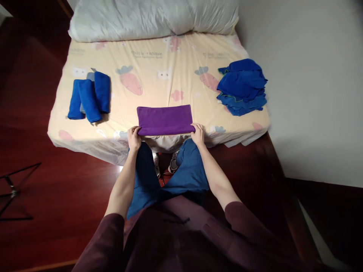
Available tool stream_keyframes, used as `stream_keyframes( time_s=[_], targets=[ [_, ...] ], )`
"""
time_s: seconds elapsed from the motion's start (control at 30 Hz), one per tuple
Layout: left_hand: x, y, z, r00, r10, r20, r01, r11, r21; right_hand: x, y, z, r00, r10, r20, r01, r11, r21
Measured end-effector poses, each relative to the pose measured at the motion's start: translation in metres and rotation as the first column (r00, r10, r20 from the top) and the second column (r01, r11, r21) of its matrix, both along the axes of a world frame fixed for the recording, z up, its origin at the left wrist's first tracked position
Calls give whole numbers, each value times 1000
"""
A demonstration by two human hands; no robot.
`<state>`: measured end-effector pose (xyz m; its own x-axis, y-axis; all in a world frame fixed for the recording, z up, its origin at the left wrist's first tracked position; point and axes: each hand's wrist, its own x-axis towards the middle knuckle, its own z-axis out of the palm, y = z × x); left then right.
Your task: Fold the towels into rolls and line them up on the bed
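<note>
Purple cloth point(165, 117) on bed point(107, 56); left fingers point(136, 130), right fingers point(195, 126) pinching near-edge ends.

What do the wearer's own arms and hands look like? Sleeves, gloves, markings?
Left hand and right hand: both bare, no gloves. Forearms bare too, with no watch, cables or markings visible. Left sleeve and right sleeve are dark maroon, plain, ending around the elbows. Rings: too small to tell.
</note>
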<state>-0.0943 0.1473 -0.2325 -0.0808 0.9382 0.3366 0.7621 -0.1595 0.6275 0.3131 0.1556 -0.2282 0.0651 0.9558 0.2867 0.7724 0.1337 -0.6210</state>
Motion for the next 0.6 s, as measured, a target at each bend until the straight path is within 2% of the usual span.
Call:
stream_keyframes(
  time_s=[0.23, 0.47, 0.6],
  targets=[
    [0, 3, 0, 1000, 15, 11, -15, 1000, -19, 2, 1, -4, 999, -10, -33, 12, 997, 71],
    [5, 3, 5, 995, 101, 13, -101, 994, -42, 0, 2, -7, 993, -119, 26, 117, 991, 60],
    [7, 1, 8, 993, 115, 3, -114, 992, -50, -1, 3, -9, 990, -136, 35, 135, 991, 25]
  ],
)
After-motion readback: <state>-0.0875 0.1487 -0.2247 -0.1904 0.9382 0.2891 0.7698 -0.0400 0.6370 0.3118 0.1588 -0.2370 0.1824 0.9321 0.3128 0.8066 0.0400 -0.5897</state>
